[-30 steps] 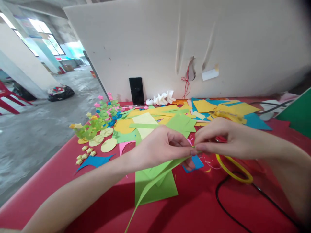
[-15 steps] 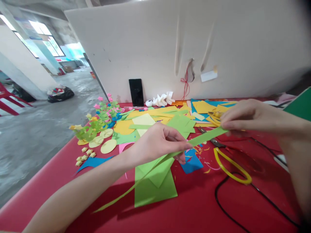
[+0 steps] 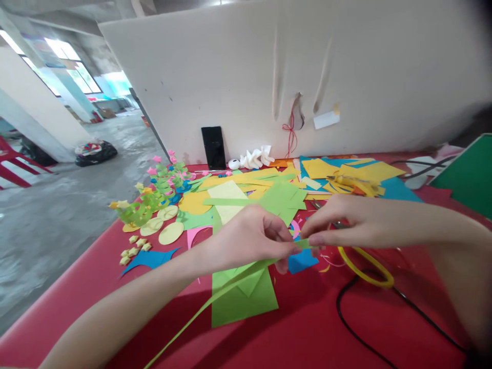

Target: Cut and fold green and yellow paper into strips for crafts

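L hand [image 3: 255, 237] & R hand [image 3: 338, 223] both pinch green strip [image 3: 248, 271], short bit btwn, abv table [image 3: 307, 328]; scissors [image 3: 389, 281] nr R hand.

I can read no text, label, brand, number or sign from here: the small white rectangular paper slip [image 3: 326, 120] on the upright off-white panel [image 3: 215, 72] shows me no legible writing, nor does the black rectangular phone [image 3: 213, 148].

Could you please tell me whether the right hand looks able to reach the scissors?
Probably yes: the scissors' yellow loop shows uncovered near the right hand, though that hand pinches the green paper strip.
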Tool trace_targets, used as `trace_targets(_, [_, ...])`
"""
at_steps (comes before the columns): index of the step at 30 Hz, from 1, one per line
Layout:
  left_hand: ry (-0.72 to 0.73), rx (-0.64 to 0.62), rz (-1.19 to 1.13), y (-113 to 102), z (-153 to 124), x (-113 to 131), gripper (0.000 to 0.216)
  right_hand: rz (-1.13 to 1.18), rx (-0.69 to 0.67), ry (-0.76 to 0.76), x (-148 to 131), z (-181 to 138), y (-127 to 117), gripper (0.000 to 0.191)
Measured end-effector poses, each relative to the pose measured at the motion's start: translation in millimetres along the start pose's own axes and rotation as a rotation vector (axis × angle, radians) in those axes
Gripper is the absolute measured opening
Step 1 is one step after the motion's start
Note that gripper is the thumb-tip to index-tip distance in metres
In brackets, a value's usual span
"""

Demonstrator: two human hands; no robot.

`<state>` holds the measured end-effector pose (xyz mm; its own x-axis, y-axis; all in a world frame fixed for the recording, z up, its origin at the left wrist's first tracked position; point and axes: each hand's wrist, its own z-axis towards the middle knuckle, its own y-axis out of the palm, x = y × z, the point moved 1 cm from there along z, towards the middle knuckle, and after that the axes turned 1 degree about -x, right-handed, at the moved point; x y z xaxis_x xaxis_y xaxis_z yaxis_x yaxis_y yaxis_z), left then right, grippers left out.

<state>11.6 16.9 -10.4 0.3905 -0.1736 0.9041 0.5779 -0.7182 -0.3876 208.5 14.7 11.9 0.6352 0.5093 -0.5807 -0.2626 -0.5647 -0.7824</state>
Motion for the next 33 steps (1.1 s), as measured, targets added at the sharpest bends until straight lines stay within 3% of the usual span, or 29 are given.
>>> trace_targets(3, [0.026, 0.008, 0.055, 2, -4, 4, 0.017, 0.121, -0.163, -0.016, -4, 6, 3, 0.031])
trace_targets(6, [0.019, 0.021, 0.078, 3, -7, 3, 0.019, 0.26, -0.228, -0.001, -2, 9, 4, 0.032])
trace_targets(16, [-0.15, 0.159, 0.065, -10, -21, -25, 0.027, 0.394, -0.202, 0.09, 38, -12, 4, 0.033])
trace_targets(21, [-0.208, 0.136, 0.042, -11, -21, -38, 0.027, 0.236, -0.196, 0.166, 50, -8, 3, 0.036])
trace_targets(24, [-0.221, 0.107, 0.023, -7, -19, -44, 0.027, 0.071, -0.111, 0.191, 40, 0, 6, 0.036])
trace_targets(27, [-0.224, 0.09, -0.013, -1, -17, -46, 0.025, 0.062, -0.072, 0.144, 18, 9, 16, 0.036])
trace_targets(33, [-0.212, 0.062, -0.079, 8, -20, -40, 0.023, 0.122, -0.152, -0.02, -8, 27, 40, 0.037])
